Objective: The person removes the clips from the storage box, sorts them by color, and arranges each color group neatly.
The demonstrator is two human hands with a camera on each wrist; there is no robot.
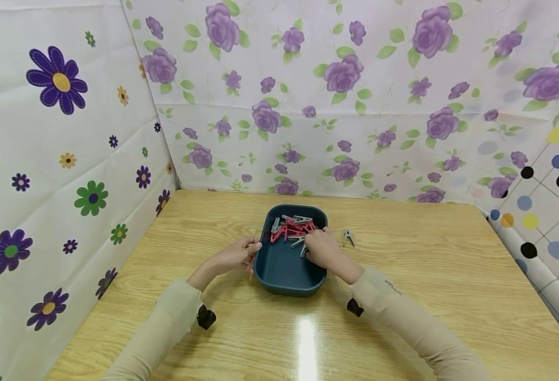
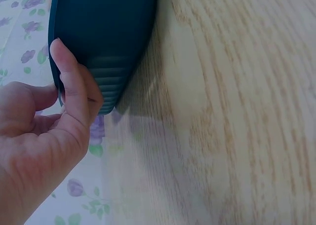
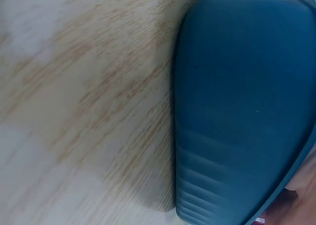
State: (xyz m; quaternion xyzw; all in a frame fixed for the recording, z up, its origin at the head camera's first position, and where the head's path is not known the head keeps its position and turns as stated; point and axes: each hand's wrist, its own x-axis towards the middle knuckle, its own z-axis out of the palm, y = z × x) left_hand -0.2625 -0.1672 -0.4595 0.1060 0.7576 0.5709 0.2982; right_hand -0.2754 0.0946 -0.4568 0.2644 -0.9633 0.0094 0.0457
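Note:
A dark blue plastic basin [image 1: 284, 275] stands on the table with pink clothespins [image 1: 279, 233] and grey clothespins [image 1: 275, 225] heaped in its far half. My left hand [image 1: 236, 255] pinches the basin's left rim between thumb and fingers; the left wrist view shows the thumb inside or against the edge and fingers along the ribbed outer wall [image 2: 106, 79]. Over the right rim reaches my right hand [image 1: 324, 247], its fingers down among the clothespins and mostly hidden. Only a part of that hand [image 3: 303, 195] shows in the right wrist view, behind the basin wall [image 3: 237, 96].
One grey clothespin [image 1: 349, 238] lies on the wooden table [image 1: 427, 264] to the right of the basin. A flowered cloth [image 1: 308, 132] hangs behind the table, with another patterned sheet [image 1: 70, 159] along the left side.

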